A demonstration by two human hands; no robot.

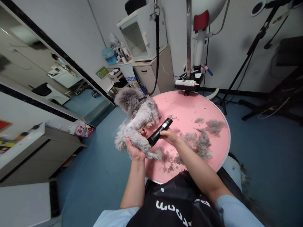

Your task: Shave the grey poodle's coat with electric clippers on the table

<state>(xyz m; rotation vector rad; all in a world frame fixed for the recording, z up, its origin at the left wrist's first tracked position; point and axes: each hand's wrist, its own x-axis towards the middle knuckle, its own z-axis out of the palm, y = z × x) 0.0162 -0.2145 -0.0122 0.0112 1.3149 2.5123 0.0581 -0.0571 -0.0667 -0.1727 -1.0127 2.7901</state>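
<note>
A small grey curly dog [138, 115] stands on the left edge of a round pink table [189, 107], facing away, tied by a black leash [156, 53] that hangs from above. My left hand [134, 148] is closed around the dog's hind leg, lifting it. My right hand [168, 136] grips a black electric clipper [160, 132] whose head points at the dog's rear. Clumps of cut grey fur [201, 142] lie on the table to the right of my hands.
A white bottle [186, 83] lies on a stand at the table's far edge, by a white pole dryer [200, 41]. A white cabinet box [142, 34] stands on drawers behind. A mirror [42, 69] lines the left wall. Black stands [251, 53] fill the right.
</note>
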